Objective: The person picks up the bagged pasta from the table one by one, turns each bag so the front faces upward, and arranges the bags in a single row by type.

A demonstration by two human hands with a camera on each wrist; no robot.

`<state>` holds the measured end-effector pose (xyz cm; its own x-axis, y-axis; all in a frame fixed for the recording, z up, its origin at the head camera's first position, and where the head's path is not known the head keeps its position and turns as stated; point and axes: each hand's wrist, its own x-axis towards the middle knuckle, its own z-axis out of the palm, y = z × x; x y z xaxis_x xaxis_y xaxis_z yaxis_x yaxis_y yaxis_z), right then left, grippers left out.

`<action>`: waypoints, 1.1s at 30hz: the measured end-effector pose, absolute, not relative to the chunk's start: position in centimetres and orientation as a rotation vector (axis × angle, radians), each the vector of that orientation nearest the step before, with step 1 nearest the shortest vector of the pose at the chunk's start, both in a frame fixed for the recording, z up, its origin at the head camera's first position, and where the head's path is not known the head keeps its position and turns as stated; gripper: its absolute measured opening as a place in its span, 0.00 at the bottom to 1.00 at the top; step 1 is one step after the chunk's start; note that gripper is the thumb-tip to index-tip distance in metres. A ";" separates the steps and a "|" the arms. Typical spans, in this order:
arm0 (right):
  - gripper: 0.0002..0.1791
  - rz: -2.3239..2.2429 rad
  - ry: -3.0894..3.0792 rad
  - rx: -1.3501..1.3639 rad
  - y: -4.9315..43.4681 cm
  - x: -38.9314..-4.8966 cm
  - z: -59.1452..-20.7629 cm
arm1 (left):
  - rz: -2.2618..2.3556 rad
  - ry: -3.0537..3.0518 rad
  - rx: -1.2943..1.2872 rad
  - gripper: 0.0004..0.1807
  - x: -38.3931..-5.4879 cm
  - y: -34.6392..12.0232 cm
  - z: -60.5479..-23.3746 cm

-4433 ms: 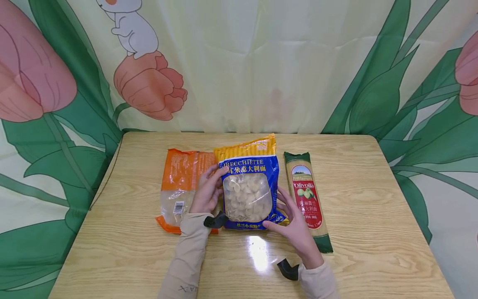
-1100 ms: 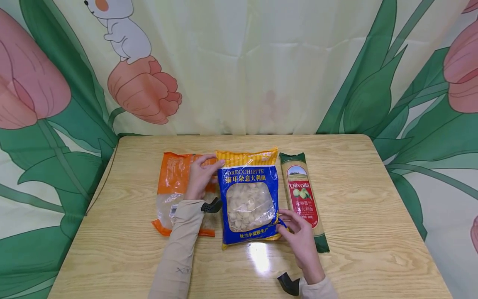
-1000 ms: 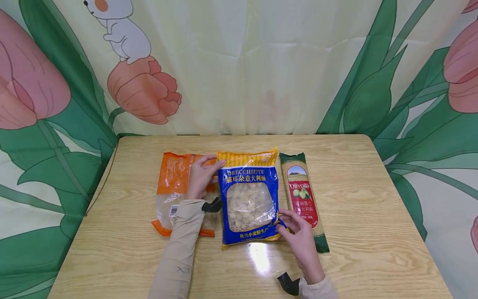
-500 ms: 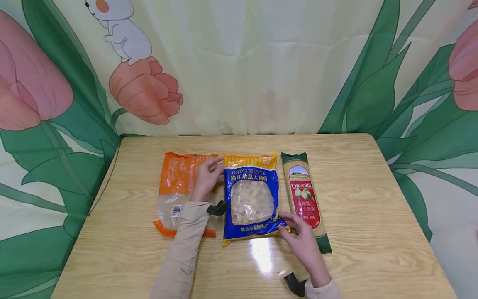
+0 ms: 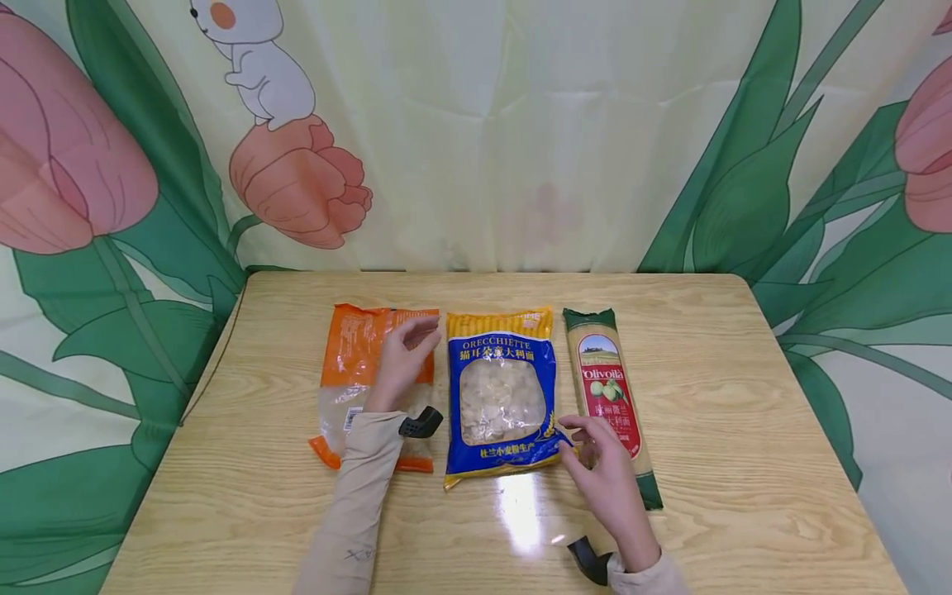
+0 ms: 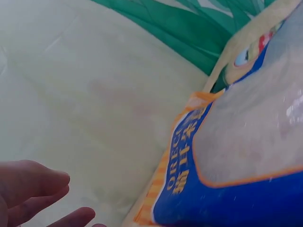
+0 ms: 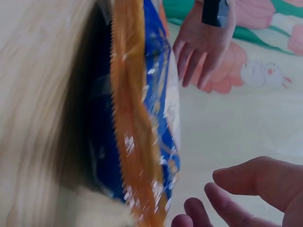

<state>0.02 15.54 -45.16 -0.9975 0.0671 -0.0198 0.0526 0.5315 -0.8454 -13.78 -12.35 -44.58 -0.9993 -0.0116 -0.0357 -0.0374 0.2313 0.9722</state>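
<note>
A blue and yellow bag of orecchiette pasta (image 5: 502,397) lies flat in the middle of the table, its clear window facing up. My left hand (image 5: 404,359) hovers over an orange and clear bag (image 5: 353,347), just left of the orecchiette and apart from it, its fingers loosely bent around nothing. At the lower right corner of the orecchiette bag is my right hand (image 5: 606,471), thumb and fingers spread. In the right wrist view a gap shows between those fingers (image 7: 251,177) and the bag's crimped end (image 7: 130,118).
To the right lies a long pack of spaghetti (image 5: 610,388) with a red label and green ends, partly behind my right hand. The wooden table (image 5: 744,413) reaches back to a flower-print curtain (image 5: 483,165).
The orecchiette bag, tilted up in both hands earlier, has been lowered flat onto the table. My left hand has let go and moved left; my right hand has loosened from the corner.
</note>
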 end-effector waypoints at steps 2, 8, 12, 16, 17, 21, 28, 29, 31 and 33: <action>0.16 1.512 -2.733 -0.087 15.0 -0.1 -45.0 | 1.925 2.461 -0.039 0.19 -13.5 -13.0 -44.4; 0.17 1.546 -2.735 -0.005 13.1 -0.3 -44.3 | 1.861 2.536 -0.011 0.19 -13.1 -15.1 -44.1; 0.18 1.521 -2.715 0.126 11.5 -0.5 -44.0 | 1.845 2.573 -0.022 0.19 -12.9 -16.9 -44.0; 0.19 1.548 -2.702 0.237 9.5 -0.8 -43.8 | 1.844 2.595 -0.070 0.19 -12.6 -18.7 -44.0; 0.19 1.550 -2.705 0.260 9.0 -0.9 -43.7 | 1.846 2.597 -0.083 0.19 -12.6 -19.2 -44.1; 0.22 1.519 -2.722 0.375 7.2 -1.0 -43.4 | 1.801 2.637 -0.168 0.19 -12.4 -21.0 -44.2; 0.28 1.459 -2.774 0.555 4.1 -1.4 -43.4 | 1.725 2.691 -0.305 0.20 -12.4 -23.5 -44.4; 0.28 1.438 -2.783 0.577 3.7 -1.4 -43.4 | 1.711 2.698 -0.319 0.20 -12.4 -23.9 -44.4; 0.30 1.373 -2.806 0.616 2.9 -1.6 -43.6 | 1.699 2.709 -0.329 0.21 -12.4 -24.6 -44.6; 0.32 1.325 -2.825 0.642 2.2 -1.7 -43.9 | 1.698 2.720 -0.334 0.21 -12.5 -25.4 -44.8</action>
<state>-1.66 2.24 -43.87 -0.9177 -0.3760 0.1281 -0.3389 0.5730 -0.7462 -12.54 -25.36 -44.77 -0.9752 -0.2179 -0.0396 -0.1313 0.4248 0.8957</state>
